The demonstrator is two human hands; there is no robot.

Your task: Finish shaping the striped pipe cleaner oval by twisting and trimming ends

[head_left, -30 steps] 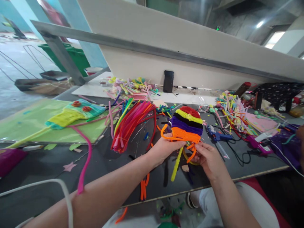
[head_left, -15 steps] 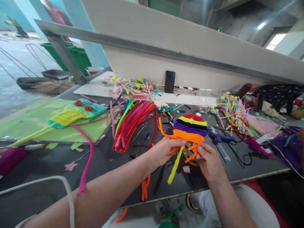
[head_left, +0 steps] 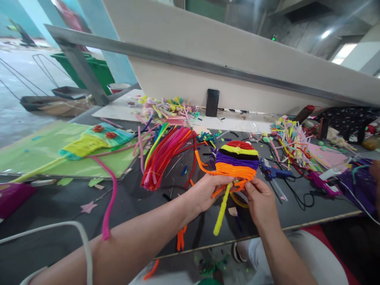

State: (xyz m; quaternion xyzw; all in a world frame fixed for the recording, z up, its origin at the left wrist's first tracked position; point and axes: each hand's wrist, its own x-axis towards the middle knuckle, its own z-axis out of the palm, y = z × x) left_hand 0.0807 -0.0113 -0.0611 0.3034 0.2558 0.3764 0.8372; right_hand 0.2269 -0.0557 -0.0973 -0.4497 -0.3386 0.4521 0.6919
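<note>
Between my two hands is a round pipe-cleaner piece (head_left: 237, 157), striped red, yellow, black, purple and orange, on a yellow fuzzy stem (head_left: 222, 211). My left hand (head_left: 208, 190) is closed on its lower left edge near the stem, thumb across the orange rows. At the lower right, my right hand (head_left: 261, 200) pinches the orange pipe-cleaner ends (head_left: 242, 184). One loose orange strand (head_left: 202, 164) sticks out to the left. The fingertips behind the piece are hidden.
A bundle of red and pink pipe cleaners (head_left: 169, 158) lies to the left, beyond it a yellow-and-teal piece (head_left: 97, 140) on a green sheet. A blue glue gun (head_left: 276, 172) with its cord is at right. A phone (head_left: 212, 103) leans against the back board.
The orange ends at the right have been folded in closer under the striped piece. The piece and stem have shifted slightly, and the left loose strand has swung.
</note>
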